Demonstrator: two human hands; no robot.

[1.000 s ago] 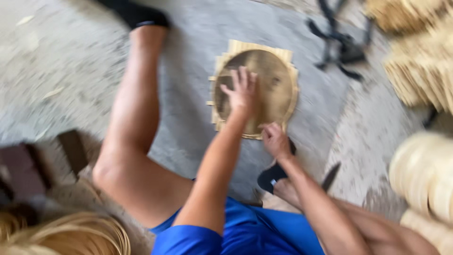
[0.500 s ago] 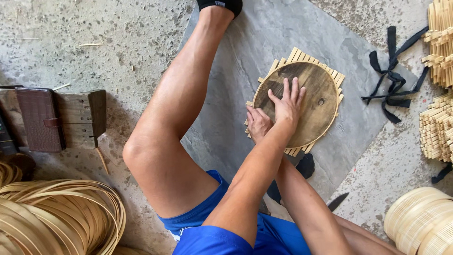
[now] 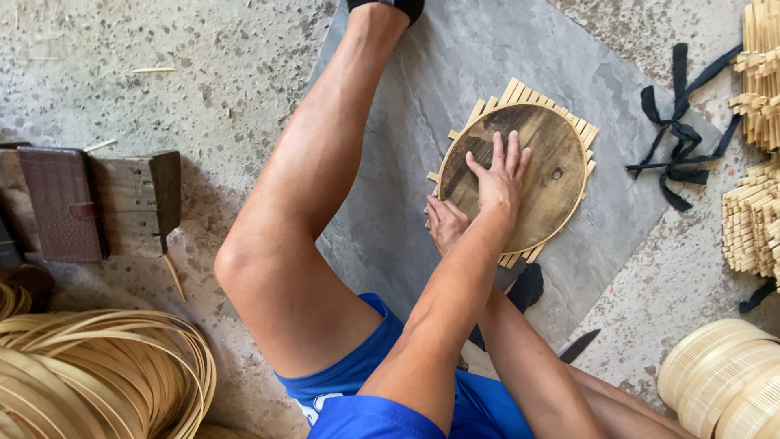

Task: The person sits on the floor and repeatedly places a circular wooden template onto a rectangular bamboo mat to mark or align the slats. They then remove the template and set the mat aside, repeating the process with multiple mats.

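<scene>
on the grey mat (image 3: 455, 97) at about one o'clock from the seated person's lap lies a round dark wooden disc (image 3: 540, 175), set over a square mat of pale bamboo slats (image 3: 520, 91) whose ends stick out around its rim. the left hand (image 3: 497, 180) lies flat on the disc, fingers spread and pressing down. the right hand (image 3: 445, 223) sits at the disc's seven o'clock edge, mostly hidden under the left forearm; its fingers seem curled on the slat ends, though the grip is hard to make out. the floor is speckled concrete. black straps (image 3: 678, 134) lie at three o'clock of the disc, stacked slats (image 3: 751, 219) are cut off at the right edge, coiled bamboo strips (image 3: 97, 374) at eight o'clock, a wooden block (image 3: 134, 199) at nine.
</scene>
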